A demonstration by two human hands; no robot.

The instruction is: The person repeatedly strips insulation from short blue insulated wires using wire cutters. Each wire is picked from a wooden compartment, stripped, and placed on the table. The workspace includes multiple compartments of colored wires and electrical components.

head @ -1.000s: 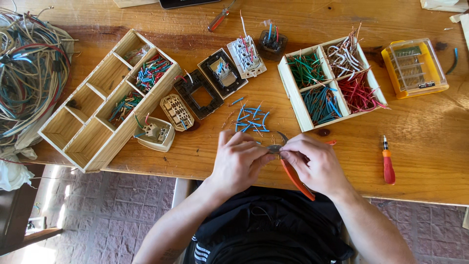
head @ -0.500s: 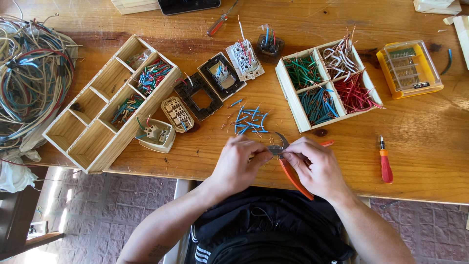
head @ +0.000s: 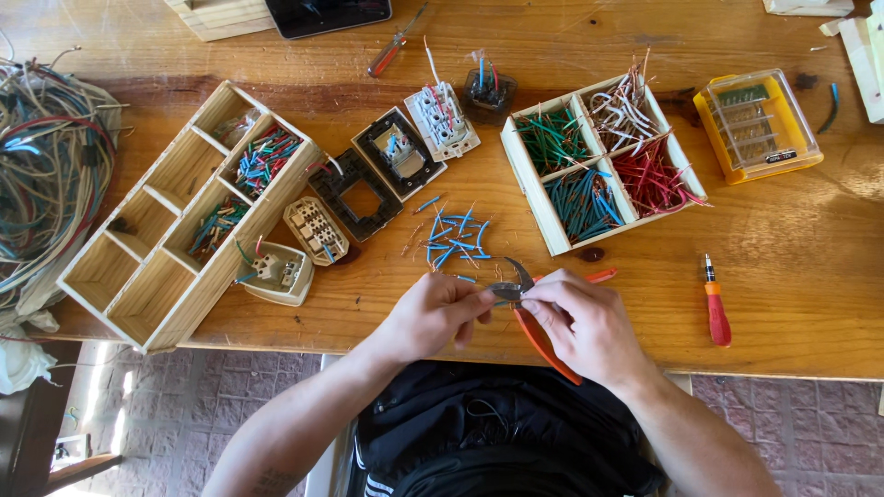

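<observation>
The right hand (head: 589,327) is closed around orange-handled pliers (head: 534,317), jaws pointing up-left so the left hand (head: 433,313) can feed them. The left fingers pinch something small at the jaws, probably a wire piece, too small to tell. Both work at the table edge (head: 792,364), just below the loose blue wire bits (head: 456,241). Right of that pile sits the sorted tray (head: 552,241), each colour in its own compartment, within easy reach.

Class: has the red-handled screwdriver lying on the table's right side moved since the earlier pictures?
No. The red-handled screwdriver keeps its spot below the yellow plastic case; only the camera shifted.
</observation>
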